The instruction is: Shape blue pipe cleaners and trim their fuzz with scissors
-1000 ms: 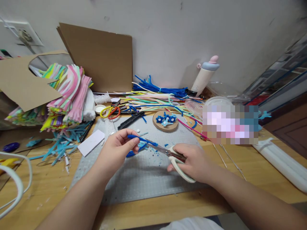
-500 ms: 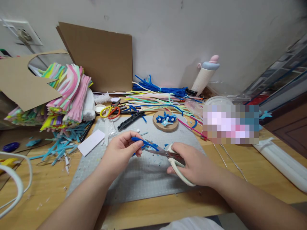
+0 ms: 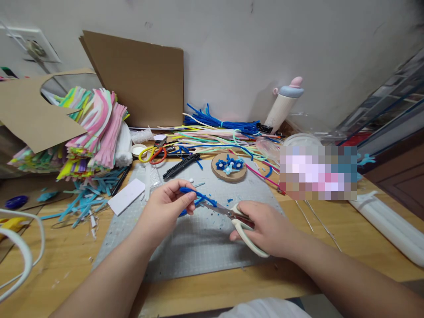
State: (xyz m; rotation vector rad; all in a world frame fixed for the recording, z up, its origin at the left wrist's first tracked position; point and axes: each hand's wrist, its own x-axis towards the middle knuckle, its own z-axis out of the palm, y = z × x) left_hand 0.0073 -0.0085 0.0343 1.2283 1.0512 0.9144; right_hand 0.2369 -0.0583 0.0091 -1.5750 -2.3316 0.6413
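Pinched in the fingers of my left hand [image 3: 170, 201] is a bent blue pipe cleaner [image 3: 200, 195], its free end pointing right. My right hand [image 3: 265, 225] grips a pair of scissors [image 3: 244, 234] with pale handles. The scissors' blades are nearly closed and lie along the pipe cleaner's free end; whether they bite into it I cannot tell. Beneath both hands is a grey cutting mat [image 3: 185, 260] with small blue scraps on it. Just beyond the hands, a round brown disc [image 3: 228, 177] bears several small blue flowers with white centres.
A black cutter [image 3: 181, 166] and yellow-orange scissors [image 3: 153, 154] lie behind my left hand. Bundles of coloured pipe cleaners [image 3: 96, 128] stand at left, with a blue bundle [image 3: 221, 123] by the wall. A white card [image 3: 126, 196] lies left; a bottle [image 3: 283, 106] leans at the back.
The scissors' blades have moved from spread apart to nearly closed at the blue pipe cleaner. My left hand has shifted very slightly left.
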